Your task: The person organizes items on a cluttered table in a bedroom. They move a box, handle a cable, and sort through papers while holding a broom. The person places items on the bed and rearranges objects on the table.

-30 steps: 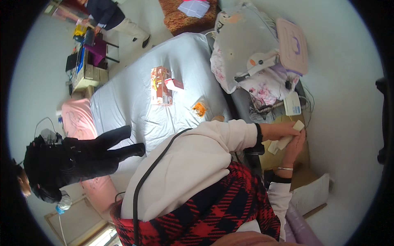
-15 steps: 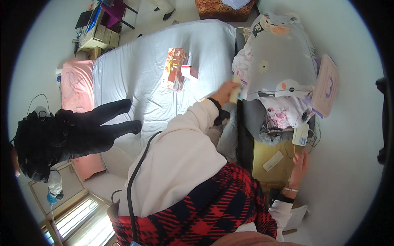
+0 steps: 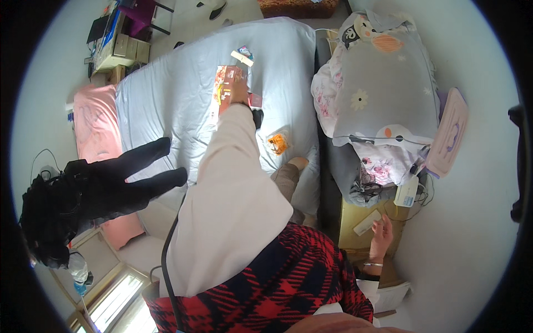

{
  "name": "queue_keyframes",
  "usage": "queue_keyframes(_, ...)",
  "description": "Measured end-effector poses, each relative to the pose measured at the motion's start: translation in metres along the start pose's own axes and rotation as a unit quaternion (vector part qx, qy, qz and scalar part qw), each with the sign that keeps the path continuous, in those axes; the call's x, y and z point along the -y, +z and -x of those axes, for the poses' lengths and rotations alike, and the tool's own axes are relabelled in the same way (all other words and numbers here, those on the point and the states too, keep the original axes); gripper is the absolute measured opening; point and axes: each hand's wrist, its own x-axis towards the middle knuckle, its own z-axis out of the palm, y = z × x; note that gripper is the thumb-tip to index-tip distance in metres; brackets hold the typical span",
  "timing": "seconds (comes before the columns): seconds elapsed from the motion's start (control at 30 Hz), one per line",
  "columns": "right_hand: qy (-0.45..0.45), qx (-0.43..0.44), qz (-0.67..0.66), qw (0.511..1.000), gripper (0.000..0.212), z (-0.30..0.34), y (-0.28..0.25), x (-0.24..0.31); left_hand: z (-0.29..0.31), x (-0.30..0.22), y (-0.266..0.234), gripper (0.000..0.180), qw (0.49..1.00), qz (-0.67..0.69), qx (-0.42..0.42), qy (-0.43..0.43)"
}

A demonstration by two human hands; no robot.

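Observation:
My left hand reaches far out over the bed, on top of a brown-red patterned carton. Just beyond its fingertips lie a pale beige flat piece and a small blue packet. The fingers are partly hidden, so whether they touch either one cannot be made out. A small red box sits beside the carton, partly behind the wrist. My right hand hangs by the wooden cabinet with fingers apart and nothing visible in it, close to a white strip.
An orange packet lies on the grey bed sheet near my foot. At right are a grey patterned pillow, a white router with cables, and a pink lid. Black clothing hangs at left.
My left hand has swung left and away, from the bed's right edge to the carton. The beige piece that was in it is now past the carton. My right hand has dropped away from the router.

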Motion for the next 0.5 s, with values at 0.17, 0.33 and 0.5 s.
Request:
queue_keyframes(0.17, 0.021, 0.034, 0.008, 0.999, 0.032, 0.004, 0.014, -0.012, 0.101, -0.064, 0.091, 0.021, 0.739, 0.563, 0.345, -0.131)
queue_keyframes(0.33, 0.068, 0.013, -0.048, 0.996, 0.03, 0.016, 0.016, -0.029, 0.17, -0.119, 0.117, 0.022, 0.829, 0.312, 0.416, 0.205)
queue_keyframes(0.5, 0.099, -0.021, -0.098, 0.99, 0.03, 0.031, 0.011, -0.078, 0.17, -0.176, 0.097, 0.029, 0.846, 0.247, 0.411, 0.234)
